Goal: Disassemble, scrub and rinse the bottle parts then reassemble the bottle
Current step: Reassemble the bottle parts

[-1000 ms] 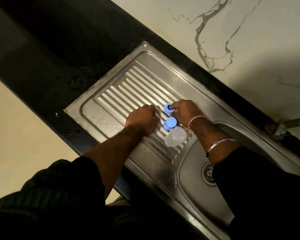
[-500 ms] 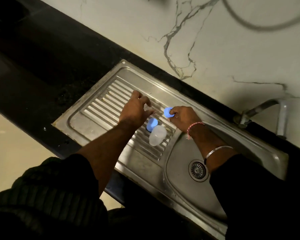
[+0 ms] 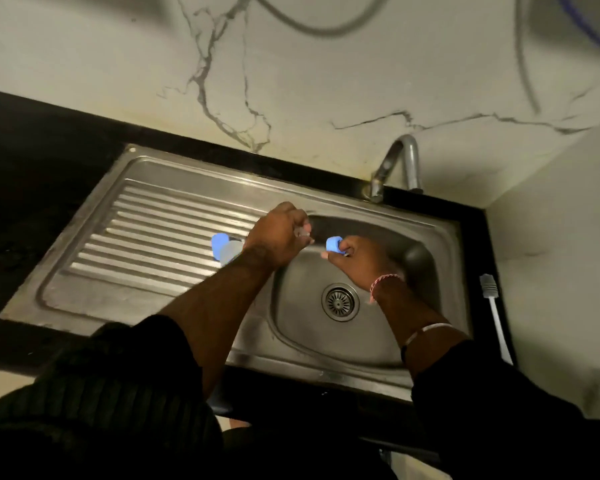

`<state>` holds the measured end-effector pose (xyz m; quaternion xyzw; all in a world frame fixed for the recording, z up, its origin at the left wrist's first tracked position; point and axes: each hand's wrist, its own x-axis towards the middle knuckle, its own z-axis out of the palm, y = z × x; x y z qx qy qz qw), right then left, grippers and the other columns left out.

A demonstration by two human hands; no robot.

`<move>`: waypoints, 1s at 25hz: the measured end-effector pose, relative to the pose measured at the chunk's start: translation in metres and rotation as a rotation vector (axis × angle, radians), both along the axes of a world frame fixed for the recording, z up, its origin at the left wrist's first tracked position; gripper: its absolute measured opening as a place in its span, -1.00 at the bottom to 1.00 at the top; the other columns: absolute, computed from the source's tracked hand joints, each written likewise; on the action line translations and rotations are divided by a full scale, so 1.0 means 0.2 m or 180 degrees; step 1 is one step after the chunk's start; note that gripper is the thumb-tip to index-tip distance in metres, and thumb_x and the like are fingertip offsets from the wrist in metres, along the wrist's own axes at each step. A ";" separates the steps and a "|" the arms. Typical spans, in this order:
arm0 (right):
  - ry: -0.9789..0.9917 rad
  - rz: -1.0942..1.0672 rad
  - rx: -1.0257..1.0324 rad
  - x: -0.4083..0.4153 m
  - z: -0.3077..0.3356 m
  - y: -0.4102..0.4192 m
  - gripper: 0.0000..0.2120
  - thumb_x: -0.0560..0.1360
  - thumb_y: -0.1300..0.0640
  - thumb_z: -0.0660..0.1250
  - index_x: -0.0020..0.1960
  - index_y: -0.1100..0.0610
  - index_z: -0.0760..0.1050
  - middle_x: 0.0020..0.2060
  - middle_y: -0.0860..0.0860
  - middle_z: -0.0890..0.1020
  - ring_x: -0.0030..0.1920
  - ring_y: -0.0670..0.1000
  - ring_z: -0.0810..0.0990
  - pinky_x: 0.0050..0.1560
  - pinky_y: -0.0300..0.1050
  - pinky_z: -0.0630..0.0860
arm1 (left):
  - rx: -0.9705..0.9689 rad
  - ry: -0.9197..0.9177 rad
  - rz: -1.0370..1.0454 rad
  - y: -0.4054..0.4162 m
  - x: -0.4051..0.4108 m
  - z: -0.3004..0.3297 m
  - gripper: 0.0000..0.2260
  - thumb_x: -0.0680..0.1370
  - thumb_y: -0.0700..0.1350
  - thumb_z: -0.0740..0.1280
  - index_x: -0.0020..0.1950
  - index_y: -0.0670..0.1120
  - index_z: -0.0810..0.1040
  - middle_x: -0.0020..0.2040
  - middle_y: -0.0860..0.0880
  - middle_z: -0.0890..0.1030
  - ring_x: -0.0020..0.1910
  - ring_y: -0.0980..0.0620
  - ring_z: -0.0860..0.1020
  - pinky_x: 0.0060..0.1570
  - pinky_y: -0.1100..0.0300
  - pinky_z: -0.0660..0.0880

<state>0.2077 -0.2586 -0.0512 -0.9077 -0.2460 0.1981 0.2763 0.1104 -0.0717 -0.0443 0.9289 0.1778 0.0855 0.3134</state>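
Observation:
The small clear bottle point(image 3: 232, 253) lies on its side on the ribbed drainboard point(image 3: 153, 237), with a blue cap point(image 3: 218, 242) at its far end. My left wrist partly hides it. My right hand point(image 3: 359, 263) pinches a blue ring-shaped cap part point(image 3: 334, 244) over the left side of the basin. My left hand point(image 3: 278, 237) is just left of it, its fingers curled round a small clear piece point(image 3: 303, 233) that is hard to make out. The two hands are a short gap apart.
The steel sink basin point(image 3: 388, 327) has a drain point(image 3: 340, 301) below my hands. A curved tap point(image 3: 397, 161) stands at the back. A white brush point(image 3: 492, 306) lies on the black counter to the right. A marble wall rises behind.
Both hands moved right, from the drainboard to over the basin. The right hand carried the blue ring along. The left hand now holds a small clear piece. The bottle stayed on the drainboard.

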 end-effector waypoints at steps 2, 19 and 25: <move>0.0016 -0.0229 0.0080 -0.01 -0.03 -0.16 -0.65 0.42 -0.14 0.54 -0.17 0.14 0.58 -0.28 0.03 0.64 -0.26 0.03 0.57 -0.32 -0.28 0.39 | -0.0104 0.0173 -0.0151 -0.14 0.04 -0.07 -0.83 0.42 -0.03 0.57 -0.06 0.05 0.64 -0.01 0.06 0.52 -0.03 0.01 0.58 0.00 0.20 0.48; 0.1009 -0.0251 0.0852 0.21 -0.30 -0.74 -0.51 0.22 -0.02 0.64 0.11 -0.06 0.62 -0.05 -0.13 0.69 -0.05 -0.03 0.68 0.05 0.14 0.66 | -0.1653 0.0671 0.0923 -0.76 0.15 -0.20 -0.81 0.38 -0.09 0.65 -0.08 -0.08 0.74 -0.26 0.03 0.71 -0.34 0.23 0.64 -0.26 0.45 0.53; 0.1041 0.0020 0.0833 0.45 0.22 -0.65 -0.61 0.29 0.11 0.68 0.06 0.08 0.65 -0.12 0.07 0.73 -0.22 0.09 0.72 -0.18 -0.01 0.70 | -0.2579 0.0674 0.0317 -0.53 0.39 0.20 -0.78 0.46 -0.18 0.58 0.08 -0.14 0.73 -0.07 -0.10 0.76 -0.02 -0.09 0.73 0.06 0.08 0.66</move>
